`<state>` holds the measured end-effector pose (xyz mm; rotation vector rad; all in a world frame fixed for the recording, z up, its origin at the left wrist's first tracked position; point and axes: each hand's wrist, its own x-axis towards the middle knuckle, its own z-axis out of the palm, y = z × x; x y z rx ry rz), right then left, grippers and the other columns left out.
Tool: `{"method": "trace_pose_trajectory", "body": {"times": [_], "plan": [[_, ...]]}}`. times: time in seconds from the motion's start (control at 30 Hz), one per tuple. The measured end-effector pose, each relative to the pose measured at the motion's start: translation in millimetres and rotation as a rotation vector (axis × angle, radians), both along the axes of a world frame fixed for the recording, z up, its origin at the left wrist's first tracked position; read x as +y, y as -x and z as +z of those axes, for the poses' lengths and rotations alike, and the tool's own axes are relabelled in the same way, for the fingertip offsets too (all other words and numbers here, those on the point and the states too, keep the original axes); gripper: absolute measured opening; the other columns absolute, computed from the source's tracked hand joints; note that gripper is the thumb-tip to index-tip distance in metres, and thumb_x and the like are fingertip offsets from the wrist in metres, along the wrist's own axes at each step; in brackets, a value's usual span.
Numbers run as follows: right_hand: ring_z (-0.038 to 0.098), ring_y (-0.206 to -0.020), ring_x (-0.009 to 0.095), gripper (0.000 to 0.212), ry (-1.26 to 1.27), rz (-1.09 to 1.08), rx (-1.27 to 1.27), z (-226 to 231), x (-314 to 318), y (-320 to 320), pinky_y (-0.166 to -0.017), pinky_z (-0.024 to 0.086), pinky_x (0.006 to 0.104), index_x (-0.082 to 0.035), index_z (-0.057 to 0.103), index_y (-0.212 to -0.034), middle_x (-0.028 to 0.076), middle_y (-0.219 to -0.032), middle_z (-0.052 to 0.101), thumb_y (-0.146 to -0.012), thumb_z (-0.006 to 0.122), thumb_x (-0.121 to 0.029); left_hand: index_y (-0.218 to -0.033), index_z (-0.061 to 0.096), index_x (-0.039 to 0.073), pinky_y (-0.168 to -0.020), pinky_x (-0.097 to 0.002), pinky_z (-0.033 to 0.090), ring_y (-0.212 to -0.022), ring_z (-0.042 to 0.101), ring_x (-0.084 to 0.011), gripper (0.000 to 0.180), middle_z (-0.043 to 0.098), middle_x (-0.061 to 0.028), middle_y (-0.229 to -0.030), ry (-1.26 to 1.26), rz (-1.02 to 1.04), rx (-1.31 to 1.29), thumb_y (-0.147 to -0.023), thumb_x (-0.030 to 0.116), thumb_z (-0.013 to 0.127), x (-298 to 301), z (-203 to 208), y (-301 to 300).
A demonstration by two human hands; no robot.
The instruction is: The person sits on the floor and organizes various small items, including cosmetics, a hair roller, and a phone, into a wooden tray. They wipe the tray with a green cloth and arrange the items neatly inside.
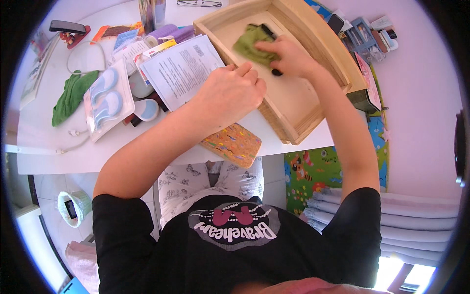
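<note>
Cloth (249, 45) I hold: olive green, black areas. Open wooden box (296, 105): pale honey-tan. Surface (44, 149): white. At its near edge, flat oblong (234, 143): tan with multicoloured flecks. Near left edge, bunched fabric (72, 98): grass green. My trousers (175, 191): white, grey butterflies. My shirt (235, 267): black, pink-and-white print.

The right hand (290, 56) partly hides a green cloth (248, 45) in the drawer (296, 105) — left of it, the top edge crops a container (152, 17).
</note>
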<state>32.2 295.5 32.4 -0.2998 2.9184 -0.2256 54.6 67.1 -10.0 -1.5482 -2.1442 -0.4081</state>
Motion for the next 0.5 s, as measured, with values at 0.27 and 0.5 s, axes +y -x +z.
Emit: {"method": "trace_pose_trajectory", "body": {"times": [0.27,0.5], "plan": [[0.057,-0.088,0.024,0.056,0.114,0.093,0.007,7.2,-9.6,-10.3,-0.081,0.048,0.0321,-0.022,0.066,-0.12,0.01,-0.096,0.055,-0.072,0.063,0.008,-0.082,0.061,0.005,-0.077,-0.0304,0.056,-0.1,0.066,-0.0222,0.011,0.066,-0.0065,-0.089,-0.045,0.023,0.055,-0.074,0.01,0.058,2.4,-4.1,1.3],[0.063,-0.095,0.032,0.045,-0.093,-0.351,0.409,-7.9,18.2,70.4,-0.086,0.049,0.0377,-0.011,0.064,-0.12,0.018,-0.107,0.066,-0.074,0.062,-0.01,-0.085,0.063,0.004,-0.08,-0.0322,0.055,-0.101,0.066,-0.0239,0.014,0.066,-0.0085,-0.093,-0.016,-0.017,0.074,-0.074,0.011,0.059,2.9,-4.5,2.3]]}}
